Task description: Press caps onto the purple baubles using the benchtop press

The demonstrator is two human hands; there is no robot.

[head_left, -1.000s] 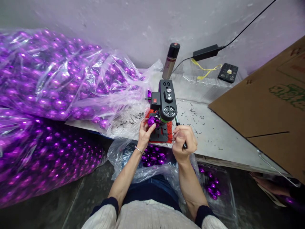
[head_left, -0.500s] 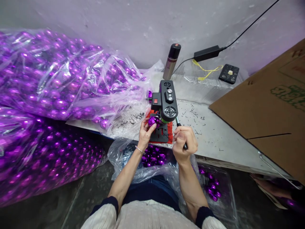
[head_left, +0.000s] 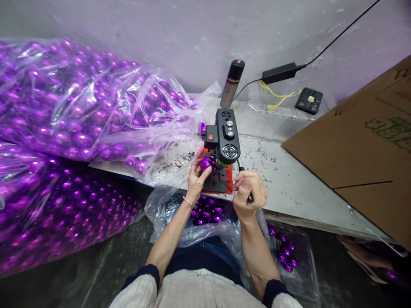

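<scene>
My left hand (head_left: 196, 179) grips a shiny purple faceted ball (head_left: 207, 163) between thumb and fingers, against the front left side of a small black machine (head_left: 227, 134). The machine has a red switch and round vents, and stands over a dark slotted base plate (head_left: 215, 183) on an orange-red mat (head_left: 229, 179). Fingers wrapped round, my right hand (head_left: 249, 192) holds the black-gripped lever (head_left: 240, 166) on the machine's right side. Just below the table edge, purple balls (head_left: 208, 210) lie in clear plastic on my lap.
Large clear bags of purple balls (head_left: 73, 107) fill the left. Behind the machine stand a spray can (head_left: 232, 83), a black adapter (head_left: 279, 73) and a dark patterned case (head_left: 309, 101). A cardboard box (head_left: 356, 158) is at right, above a clear tray (head_left: 305, 265) holding purple balls.
</scene>
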